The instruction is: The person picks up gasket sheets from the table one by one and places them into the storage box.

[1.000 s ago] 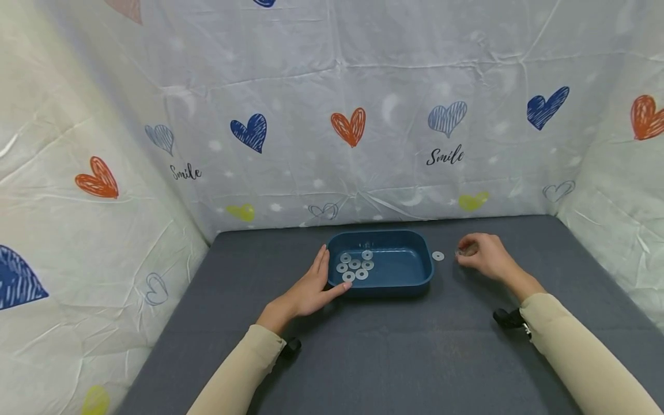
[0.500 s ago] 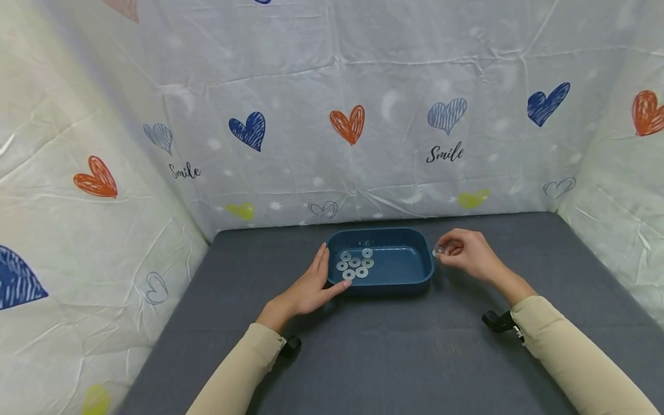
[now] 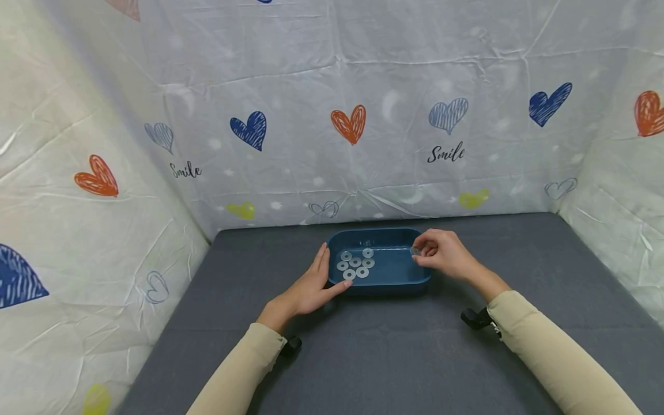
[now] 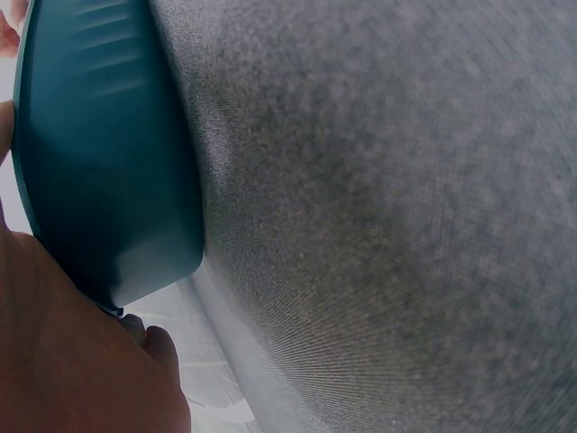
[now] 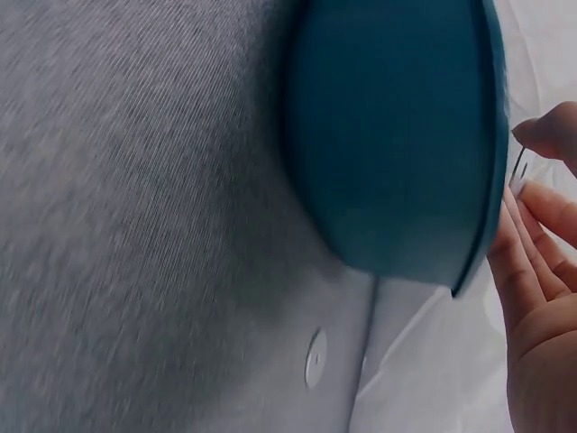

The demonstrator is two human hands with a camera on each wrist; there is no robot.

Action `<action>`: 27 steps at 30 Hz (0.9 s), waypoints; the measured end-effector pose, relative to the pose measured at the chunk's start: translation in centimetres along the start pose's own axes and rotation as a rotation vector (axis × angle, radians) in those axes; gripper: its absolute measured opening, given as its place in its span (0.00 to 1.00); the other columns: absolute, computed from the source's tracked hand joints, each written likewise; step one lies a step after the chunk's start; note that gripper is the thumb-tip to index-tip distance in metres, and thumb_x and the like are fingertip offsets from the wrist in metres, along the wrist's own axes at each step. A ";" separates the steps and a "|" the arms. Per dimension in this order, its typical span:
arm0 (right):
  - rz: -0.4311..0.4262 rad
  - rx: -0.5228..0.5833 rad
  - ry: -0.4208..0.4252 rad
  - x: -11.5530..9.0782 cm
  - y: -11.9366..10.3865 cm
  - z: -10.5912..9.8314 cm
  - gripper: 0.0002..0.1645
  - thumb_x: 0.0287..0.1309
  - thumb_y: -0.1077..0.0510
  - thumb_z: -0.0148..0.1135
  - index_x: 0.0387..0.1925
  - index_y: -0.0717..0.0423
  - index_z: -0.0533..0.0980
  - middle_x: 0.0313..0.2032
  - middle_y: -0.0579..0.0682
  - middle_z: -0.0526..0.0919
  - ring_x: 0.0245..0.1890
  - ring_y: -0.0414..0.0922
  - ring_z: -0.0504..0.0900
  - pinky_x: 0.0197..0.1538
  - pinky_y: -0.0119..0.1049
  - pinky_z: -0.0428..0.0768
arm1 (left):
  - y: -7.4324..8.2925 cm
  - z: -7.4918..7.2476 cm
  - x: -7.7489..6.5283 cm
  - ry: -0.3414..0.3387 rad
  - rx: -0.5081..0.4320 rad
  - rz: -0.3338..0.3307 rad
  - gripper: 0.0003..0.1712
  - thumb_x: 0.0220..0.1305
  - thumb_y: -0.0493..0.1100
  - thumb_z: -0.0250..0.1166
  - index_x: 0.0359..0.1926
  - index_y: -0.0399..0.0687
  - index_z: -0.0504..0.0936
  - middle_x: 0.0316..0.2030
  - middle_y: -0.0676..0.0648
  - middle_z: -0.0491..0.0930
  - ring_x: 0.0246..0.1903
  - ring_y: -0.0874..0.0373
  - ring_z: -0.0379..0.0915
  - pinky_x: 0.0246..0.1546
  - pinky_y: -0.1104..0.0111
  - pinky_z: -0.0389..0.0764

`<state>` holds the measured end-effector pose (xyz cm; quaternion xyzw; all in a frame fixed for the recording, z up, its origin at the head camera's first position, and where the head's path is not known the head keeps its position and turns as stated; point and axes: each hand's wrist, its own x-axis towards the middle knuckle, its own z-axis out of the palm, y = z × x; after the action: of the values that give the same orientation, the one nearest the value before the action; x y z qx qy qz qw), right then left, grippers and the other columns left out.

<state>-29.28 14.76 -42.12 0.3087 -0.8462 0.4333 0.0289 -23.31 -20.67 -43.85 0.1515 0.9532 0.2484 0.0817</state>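
Observation:
A blue rectangular tray (image 3: 381, 289) stands near the table's far edge. Several flat metal washers (image 3: 355, 262) lie in its left part. My left hand (image 3: 305, 292) rests on the tray's left front corner, its fingers straight along the left end and its thumb on the front rim. Over the right end of the tray, my right hand (image 3: 447, 255) pinches one washer (image 5: 517, 169) between thumb and fingertips. Another washer (image 5: 315, 358) lies on the table beside the tray in the right wrist view; the right hand hides it in the head view.
A dark grey cloth covers the table (image 3: 384, 357). White fabric (image 3: 290, 69) printed with hearts hangs behind and at both sides. Black straps are on both wrists.
My right hand has moved left with the pinched washer, from the table right of the tray to over its right end. The left hand and tray have stayed put.

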 end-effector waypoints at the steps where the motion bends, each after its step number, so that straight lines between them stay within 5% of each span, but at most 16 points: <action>1: -0.005 -0.003 -0.003 0.2 -0.1 0.2 0.12 0.59 0.65 0.73 0.44 0.62 0.83 0.39 0.52 0.84 0.34 0.44 0.83 0.37 0.36 0.83 | 0.0 0.0 0.0 -0.001 0.000 -0.001 0.64 0.68 0.79 0.49 0.82 0.44 0.30 0.81 0.49 0.21 0.80 0.49 0.32 0.76 0.48 0.52; 27: 0.072 -0.201 -0.151 6.2 -0.7 5.2 0.12 0.60 0.60 0.72 0.42 0.65 0.84 0.36 0.55 0.86 0.35 0.46 0.84 0.43 0.43 0.83 | -0.1 0.1 0.1 -0.003 0.015 -0.024 0.65 0.66 0.81 0.48 0.82 0.44 0.31 0.81 0.47 0.23 0.80 0.48 0.33 0.75 0.49 0.53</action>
<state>-32.77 7.41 -42.88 0.3055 -0.8957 0.3226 -0.0197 -23.37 -20.68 -44.01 0.1409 0.9568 0.2398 0.0851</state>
